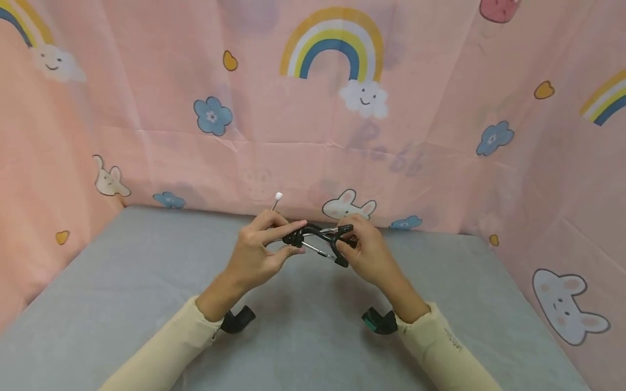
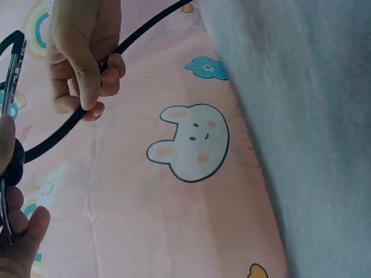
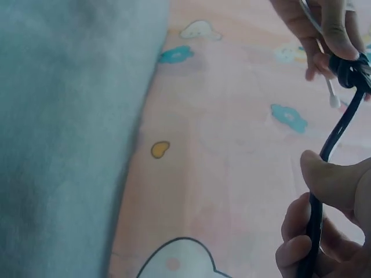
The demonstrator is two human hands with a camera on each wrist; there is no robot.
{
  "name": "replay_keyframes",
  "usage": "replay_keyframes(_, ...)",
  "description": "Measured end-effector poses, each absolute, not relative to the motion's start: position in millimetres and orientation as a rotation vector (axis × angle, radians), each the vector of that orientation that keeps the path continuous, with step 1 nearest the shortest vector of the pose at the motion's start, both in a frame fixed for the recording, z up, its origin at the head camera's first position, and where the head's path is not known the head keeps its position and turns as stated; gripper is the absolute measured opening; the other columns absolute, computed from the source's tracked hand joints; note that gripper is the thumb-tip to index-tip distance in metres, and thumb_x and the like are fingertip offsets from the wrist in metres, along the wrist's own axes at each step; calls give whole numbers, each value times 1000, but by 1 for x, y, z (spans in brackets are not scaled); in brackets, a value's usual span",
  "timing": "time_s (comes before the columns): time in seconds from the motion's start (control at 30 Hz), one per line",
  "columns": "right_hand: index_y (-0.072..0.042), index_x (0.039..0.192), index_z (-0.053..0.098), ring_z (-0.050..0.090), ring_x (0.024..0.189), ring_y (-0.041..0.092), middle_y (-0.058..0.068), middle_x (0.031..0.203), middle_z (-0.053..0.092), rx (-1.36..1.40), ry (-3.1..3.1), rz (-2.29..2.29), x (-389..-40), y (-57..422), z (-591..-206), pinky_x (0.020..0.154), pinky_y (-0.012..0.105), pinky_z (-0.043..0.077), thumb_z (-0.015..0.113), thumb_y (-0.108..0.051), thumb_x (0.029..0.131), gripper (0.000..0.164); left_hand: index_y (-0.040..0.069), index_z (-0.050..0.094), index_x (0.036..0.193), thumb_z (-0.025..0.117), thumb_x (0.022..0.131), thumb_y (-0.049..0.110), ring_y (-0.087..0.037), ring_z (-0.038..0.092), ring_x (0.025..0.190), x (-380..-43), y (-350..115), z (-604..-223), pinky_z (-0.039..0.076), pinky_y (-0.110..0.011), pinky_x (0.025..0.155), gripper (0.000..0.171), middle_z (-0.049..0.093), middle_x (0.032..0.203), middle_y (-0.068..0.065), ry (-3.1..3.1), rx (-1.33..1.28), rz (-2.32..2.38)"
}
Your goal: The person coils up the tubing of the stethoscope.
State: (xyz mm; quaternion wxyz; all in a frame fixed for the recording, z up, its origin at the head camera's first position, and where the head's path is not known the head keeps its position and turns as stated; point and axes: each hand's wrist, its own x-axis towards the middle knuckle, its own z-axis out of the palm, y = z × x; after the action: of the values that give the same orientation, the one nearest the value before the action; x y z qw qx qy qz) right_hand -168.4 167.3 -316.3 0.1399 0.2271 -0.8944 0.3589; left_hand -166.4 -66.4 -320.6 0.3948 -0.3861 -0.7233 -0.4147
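Observation:
Near the far edge of the table, my left hand (image 1: 259,250) holds a bundle of thin metal rods where a black cord (image 3: 343,124) is wound round them. The dark coil (image 1: 294,238) sits between its fingers and thumb. Black-tipped metal rods (image 1: 319,251) stick out to the right of the coil, and a white tip (image 1: 279,196) rises behind the left hand. My right hand (image 1: 369,252) pinches the loose length of cord with thumb and curled fingers, a short way from the coil. What kind of thing the rods form, I cannot tell.
A grey cloth-covered table (image 1: 146,293) lies under both hands. Pink printed fabric (image 1: 293,136) hangs at its back and sides. Dark curved pieces (image 1: 238,320) stick out at the inner side of both cuffs.

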Motion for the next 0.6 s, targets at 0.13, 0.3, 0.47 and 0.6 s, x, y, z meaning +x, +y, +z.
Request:
replay_keyframes(0.13, -9, 92, 69, 65, 76, 14, 5, 95, 65, 647, -2598, 957, -167, 161, -322, 64, 28, 54, 78, -12, 86, 11, 2, 76, 111, 90, 65, 0, -15, 50, 80, -167, -68, -323, 39, -24, 68, 48, 60, 86, -4, -1892, -961, -1056)
replay_keyframes(0.3, -13, 81, 67, 61, 69, 11, 2, 81, 64, 646, -2615, 937, -166, 156, -328, 60, 23, 49, 81, -19, 84, 15, 4, 76, 113, 89, 68, 1, -12, 48, 81, -165, -73, -322, 38, -24, 68, 47, 61, 90, -3, -1981, -955, -1060)
replay_keyframes(0.47, -13, 79, 70, 62, 67, 10, 2, 81, 70, 673, -2581, 1008, -164, 151, -331, 58, 20, 48, 84, -20, 80, 16, 4, 76, 111, 89, 68, 4, -13, 50, 81, -166, -74, -320, 39, -25, 67, 45, 62, 90, -4, -1983, -935, -1062)
replay_keyframes(0.6, -11, 93, 77, 70, 73, 10, 4, 91, 76, 793, -2553, 1060, -160, 144, -334, 62, 18, 54, 82, -22, 82, 16, 3, 78, 107, 91, 65, 3, -17, 57, 81, -170, -74, -319, 42, -22, 66, 44, 66, 90, -7, -1921, -840, -1074)
